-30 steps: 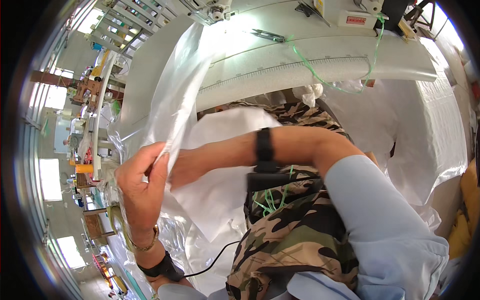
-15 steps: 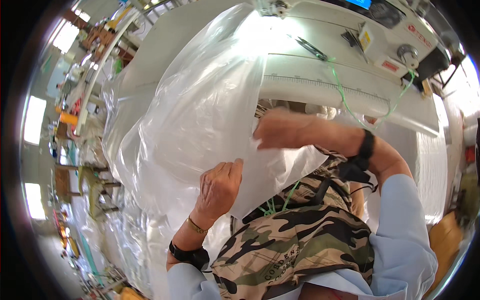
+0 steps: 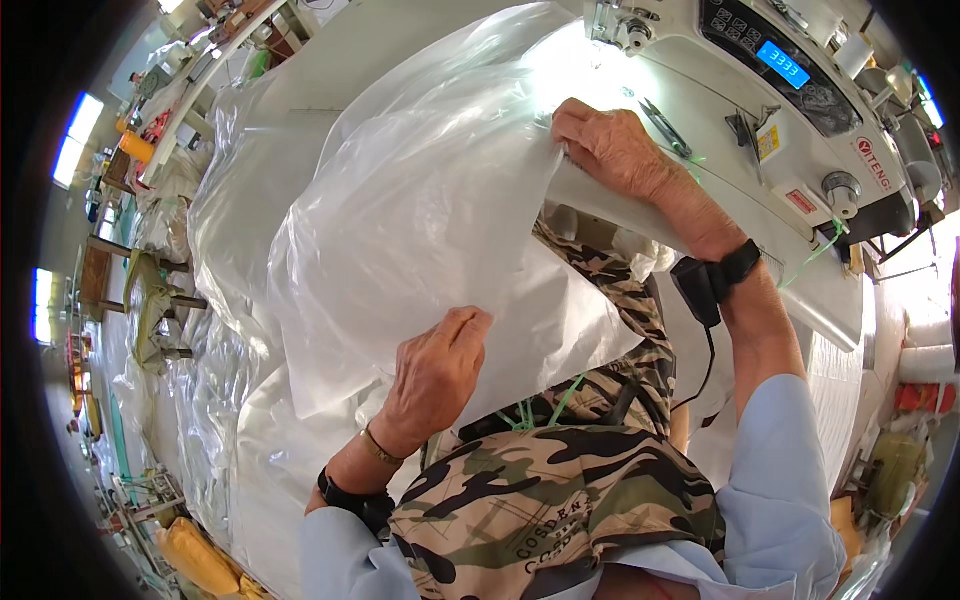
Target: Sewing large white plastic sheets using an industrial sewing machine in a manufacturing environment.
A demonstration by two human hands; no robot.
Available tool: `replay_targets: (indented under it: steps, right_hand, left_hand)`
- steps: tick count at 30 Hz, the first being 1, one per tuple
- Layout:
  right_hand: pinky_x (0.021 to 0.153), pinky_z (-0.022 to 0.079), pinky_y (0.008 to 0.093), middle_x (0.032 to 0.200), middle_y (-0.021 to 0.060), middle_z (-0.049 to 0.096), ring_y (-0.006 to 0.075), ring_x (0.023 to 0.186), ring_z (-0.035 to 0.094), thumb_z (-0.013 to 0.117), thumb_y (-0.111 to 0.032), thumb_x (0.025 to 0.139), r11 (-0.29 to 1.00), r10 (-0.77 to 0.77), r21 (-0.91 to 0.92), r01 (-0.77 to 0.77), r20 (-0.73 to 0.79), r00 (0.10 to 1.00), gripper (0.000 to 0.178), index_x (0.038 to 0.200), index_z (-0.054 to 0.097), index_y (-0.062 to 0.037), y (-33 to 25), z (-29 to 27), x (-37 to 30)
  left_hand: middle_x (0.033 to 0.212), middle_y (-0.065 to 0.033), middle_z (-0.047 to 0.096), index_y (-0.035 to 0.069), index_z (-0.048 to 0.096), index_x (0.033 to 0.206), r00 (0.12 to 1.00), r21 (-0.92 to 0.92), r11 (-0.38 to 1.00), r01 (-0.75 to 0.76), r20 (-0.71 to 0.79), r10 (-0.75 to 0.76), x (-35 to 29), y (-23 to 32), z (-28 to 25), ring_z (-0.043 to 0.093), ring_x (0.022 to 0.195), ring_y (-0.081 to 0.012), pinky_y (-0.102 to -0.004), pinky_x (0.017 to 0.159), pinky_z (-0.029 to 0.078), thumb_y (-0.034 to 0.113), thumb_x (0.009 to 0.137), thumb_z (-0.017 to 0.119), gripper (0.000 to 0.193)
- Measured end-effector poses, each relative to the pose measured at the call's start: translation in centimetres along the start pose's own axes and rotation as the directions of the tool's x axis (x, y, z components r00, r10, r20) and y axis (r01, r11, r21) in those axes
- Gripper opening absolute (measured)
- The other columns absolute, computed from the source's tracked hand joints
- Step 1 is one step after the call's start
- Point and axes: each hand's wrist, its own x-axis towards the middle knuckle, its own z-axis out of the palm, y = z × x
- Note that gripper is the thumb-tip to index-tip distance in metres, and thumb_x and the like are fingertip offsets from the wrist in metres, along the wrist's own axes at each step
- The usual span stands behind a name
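Observation:
A large sheet of clear plastic film (image 3: pixel 400 240) drapes from the sewing machine (image 3: pixel 625 30) over the table edge and down across my lap. My left hand (image 3: pixel 440 370) pinches the film near its lower part, fingers pressed together. Farther up, close to the lit needle area, my right hand (image 3: pixel 615 150) grips the film's right edge between thumb and fingers. Thread snips (image 3: pixel 665 130) lie on the machine bed just beyond my right hand. Where the film passes under the machine head, glare hides the detail.
A blue-lit display (image 3: pixel 783 65) sits on the machine's arm. Green thread (image 3: pixel 812 262) hangs at the right. More plastic film (image 3: pixel 215 400) is heaped on the left, near a wooden stool (image 3: pixel 150 305). A camouflage apron (image 3: pixel 560 490) covers my lap.
My right hand has moved up and away, from above my lap to the film's edge near the needle. My left hand stays on the film. The whole view has shifted a little.

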Motion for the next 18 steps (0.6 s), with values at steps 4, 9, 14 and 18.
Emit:
replay_targets:
  steps: [4, 9, 14, 18]
  right_hand:
    - [0.066, 0.053, 0.0395, 0.097, 0.0082, 0.058, 0.0301, 0.078, 0.065, 0.062, -0.006, 0.085, 1.000, 0.029, -0.001, -0.029, 0.040, 0.999, 0.013, 0.094, 0.053, -0.0079, -0.6, -0.1, 0.7]
    - [0.070, 0.053, 0.0396, 0.099, 0.0068, 0.059, 0.0302, 0.074, 0.065, 0.059, -0.017, 0.088, 0.999, 0.029, 0.022, -0.030, 0.018, 0.999, 0.015, 0.101, 0.058, -0.0087, -0.3, 0.4, 1.4]
    - [0.076, 0.051, 0.0408, 0.107, 0.0062, 0.058, 0.0270, 0.082, 0.064, 0.060, -0.021, 0.086, 0.988, 0.132, 0.083, -0.131, 0.001, 0.991, 0.021, 0.102, 0.059, -0.0085, 0.1, 1.1, 1.2]
    - [0.085, 0.046, 0.0434, 0.105, 0.0085, 0.059, 0.0286, 0.097, 0.060, 0.063, -0.026, 0.082, 0.947, 0.320, 0.021, -0.320, -0.120, 0.940, 0.027, 0.100, 0.059, -0.0064, 0.9, 1.4, 0.6]
  left_hand:
    - [0.095, -0.0166, 0.066, -0.002, 0.058, 0.117, 0.999, -0.080, 0.997, 0.020, -0.044, -0.024, -0.2, 0.1, -0.2, 0.065, 0.073, -0.0316, -0.0363, 0.061, 0.052, -0.008, 0.083, 0.056, 0.034]
    - [0.086, -0.0153, 0.063, -0.001, 0.057, 0.123, 0.995, -0.113, 0.991, 0.068, -0.061, -0.075, -0.2, -0.6, 0.0, 0.062, 0.067, -0.0309, -0.0352, 0.059, 0.049, -0.011, 0.082, 0.053, 0.042]
    - [0.083, -0.0138, 0.058, -0.002, 0.057, 0.124, 0.992, -0.125, 0.985, 0.117, 0.057, -0.111, -0.1, -2.1, 1.1, 0.058, 0.062, -0.0288, -0.0369, 0.056, 0.048, -0.009, 0.077, 0.053, 0.047]
    - [0.075, -0.0124, 0.055, 0.000, 0.065, 0.104, 0.992, -0.261, 0.962, 0.080, 0.114, -0.052, 2.3, -1.1, 2.6, 0.055, 0.061, -0.0292, -0.0366, 0.056, 0.047, -0.009, 0.074, 0.051, 0.034]
